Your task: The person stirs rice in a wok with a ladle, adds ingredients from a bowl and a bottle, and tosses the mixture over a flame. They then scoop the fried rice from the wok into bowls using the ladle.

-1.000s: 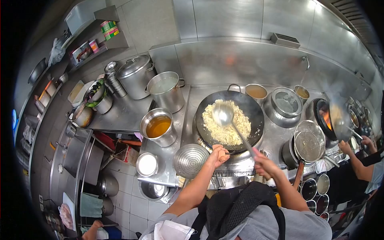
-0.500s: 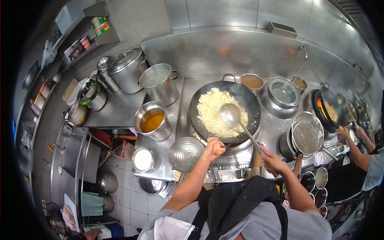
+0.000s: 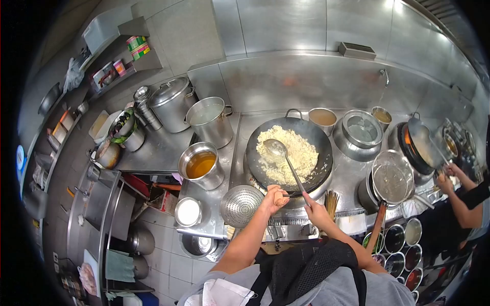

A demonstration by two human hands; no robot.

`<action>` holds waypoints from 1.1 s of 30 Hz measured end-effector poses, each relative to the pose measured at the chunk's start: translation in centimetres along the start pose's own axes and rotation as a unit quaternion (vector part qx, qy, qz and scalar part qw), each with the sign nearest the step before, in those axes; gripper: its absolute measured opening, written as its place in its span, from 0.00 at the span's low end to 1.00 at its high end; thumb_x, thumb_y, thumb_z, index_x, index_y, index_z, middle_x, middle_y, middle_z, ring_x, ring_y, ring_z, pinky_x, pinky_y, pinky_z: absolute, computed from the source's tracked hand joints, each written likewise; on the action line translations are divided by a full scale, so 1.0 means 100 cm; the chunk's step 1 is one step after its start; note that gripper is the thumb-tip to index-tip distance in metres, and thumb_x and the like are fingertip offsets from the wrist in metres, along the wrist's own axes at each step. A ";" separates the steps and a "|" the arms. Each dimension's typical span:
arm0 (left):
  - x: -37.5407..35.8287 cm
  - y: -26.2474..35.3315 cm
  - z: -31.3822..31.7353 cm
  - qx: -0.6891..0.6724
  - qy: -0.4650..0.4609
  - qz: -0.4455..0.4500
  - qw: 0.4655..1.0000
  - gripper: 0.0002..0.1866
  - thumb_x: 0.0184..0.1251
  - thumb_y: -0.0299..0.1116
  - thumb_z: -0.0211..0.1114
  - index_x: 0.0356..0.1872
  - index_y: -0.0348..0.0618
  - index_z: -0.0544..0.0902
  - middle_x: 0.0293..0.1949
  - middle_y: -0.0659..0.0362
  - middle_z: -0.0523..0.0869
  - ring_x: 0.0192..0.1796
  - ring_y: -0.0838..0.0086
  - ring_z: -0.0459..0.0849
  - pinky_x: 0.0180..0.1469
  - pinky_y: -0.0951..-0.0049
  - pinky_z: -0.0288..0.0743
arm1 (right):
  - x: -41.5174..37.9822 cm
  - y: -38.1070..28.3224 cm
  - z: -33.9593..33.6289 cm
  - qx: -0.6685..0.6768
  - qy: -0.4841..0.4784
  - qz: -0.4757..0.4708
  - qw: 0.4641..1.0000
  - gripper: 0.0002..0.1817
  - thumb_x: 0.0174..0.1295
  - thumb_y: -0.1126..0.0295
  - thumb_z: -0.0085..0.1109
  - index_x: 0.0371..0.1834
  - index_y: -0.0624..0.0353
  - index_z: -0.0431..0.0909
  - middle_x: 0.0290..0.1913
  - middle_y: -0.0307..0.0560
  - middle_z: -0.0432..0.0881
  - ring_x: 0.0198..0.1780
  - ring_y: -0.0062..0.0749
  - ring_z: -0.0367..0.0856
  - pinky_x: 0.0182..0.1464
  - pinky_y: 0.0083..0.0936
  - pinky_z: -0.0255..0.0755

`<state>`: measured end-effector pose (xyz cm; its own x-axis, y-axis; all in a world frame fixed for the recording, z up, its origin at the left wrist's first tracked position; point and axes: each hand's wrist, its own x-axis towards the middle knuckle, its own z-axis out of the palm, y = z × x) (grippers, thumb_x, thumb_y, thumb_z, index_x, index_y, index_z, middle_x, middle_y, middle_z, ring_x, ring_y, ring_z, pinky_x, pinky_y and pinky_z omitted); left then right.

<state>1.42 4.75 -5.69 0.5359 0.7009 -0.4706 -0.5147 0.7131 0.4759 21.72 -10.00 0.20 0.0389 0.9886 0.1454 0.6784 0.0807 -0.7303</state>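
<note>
A dark wok sits over the burner with a heap of pale yellow fried rice in it. My left hand is closed at the wok's near rim, around its near handle, with something brownish, perhaps a folded cloth, in the grip. My right hand grips the end of a long-handled ladle. The ladle's bowl rests in the rice, left of the middle. Just left of my left hand lies a round perforated strainer.
Left of the wok stand a pot of amber liquid and a tall pot. To its right are a lidded-looking pot and a wire-mesh strainer over a pot. Another person's hands work a second wok at far right.
My right hand and the ladle have moved left across the wok. The rice has shifted rightward in the wok. My left hand stays at the rim. The other person's wok has tilted.
</note>
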 end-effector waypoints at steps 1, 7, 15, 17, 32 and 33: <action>-0.004 -0.005 -0.001 -0.010 0.005 0.015 1.000 0.04 0.72 0.37 0.60 0.38 0.53 0.74 0.34 0.57 0.82 0.32 0.63 0.84 0.36 0.56 0.87 | -0.013 -0.027 -0.020 -0.021 -0.070 0.064 0.995 0.32 0.72 0.65 0.54 0.80 0.39 0.59 0.30 0.50 0.84 0.31 0.38 0.84 0.40 0.37 0.78; -0.111 -0.028 0.013 -0.042 0.012 -0.010 0.999 0.04 0.68 0.33 0.60 0.38 0.50 0.74 0.34 0.52 0.82 0.32 0.59 0.82 0.28 0.57 0.79 | -0.155 -0.065 -0.159 0.131 -0.223 0.101 0.961 0.32 0.69 0.67 0.62 0.77 0.44 0.65 0.62 0.50 0.82 0.62 0.27 0.79 0.66 0.27 0.69; -0.059 -0.057 -0.019 -0.017 -0.007 0.035 0.999 0.06 0.66 0.32 0.62 0.41 0.48 0.76 0.35 0.52 0.84 0.34 0.59 0.84 0.36 0.58 0.84 | -0.104 -0.010 -0.110 -0.110 -0.141 0.091 0.980 0.35 0.65 0.67 0.55 0.77 0.27 0.63 0.30 0.62 0.83 0.32 0.53 0.85 0.39 0.45 0.77; -0.072 -0.086 -0.093 -0.019 -0.081 -0.068 0.994 0.09 0.67 0.36 0.62 0.44 0.50 0.75 0.35 0.51 0.84 0.33 0.58 0.84 0.34 0.59 0.83 | -0.089 -0.027 -0.091 -0.147 -0.099 0.142 0.974 0.34 0.66 0.69 0.55 0.76 0.29 0.65 0.29 0.61 0.83 0.31 0.59 0.83 0.41 0.48 0.76; -0.061 0.006 0.012 0.029 0.053 0.016 0.998 0.05 0.68 0.37 0.62 0.41 0.56 0.77 0.35 0.57 0.82 0.33 0.61 0.81 0.39 0.58 0.84 | -0.146 -0.050 -0.139 -0.137 -0.141 0.166 0.966 0.28 0.68 0.59 0.56 0.71 0.19 0.69 0.35 0.57 0.86 0.38 0.55 0.86 0.44 0.46 0.80; -0.042 -0.003 -0.001 0.052 0.028 0.046 0.997 0.05 0.69 0.36 0.62 0.41 0.53 0.76 0.37 0.56 0.83 0.37 0.60 0.83 0.38 0.59 0.83 | -0.126 -0.045 -0.126 -0.181 -0.133 0.184 0.957 0.29 0.68 0.59 0.55 0.72 0.16 0.67 0.32 0.57 0.85 0.35 0.52 0.86 0.40 0.45 0.80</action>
<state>-0.74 1.60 -3.87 0.4506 0.7648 -0.4605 -0.4855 0.6428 0.5925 27.47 -24.43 10.05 0.1678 0.9430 -0.2874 0.8666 -0.2801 -0.4131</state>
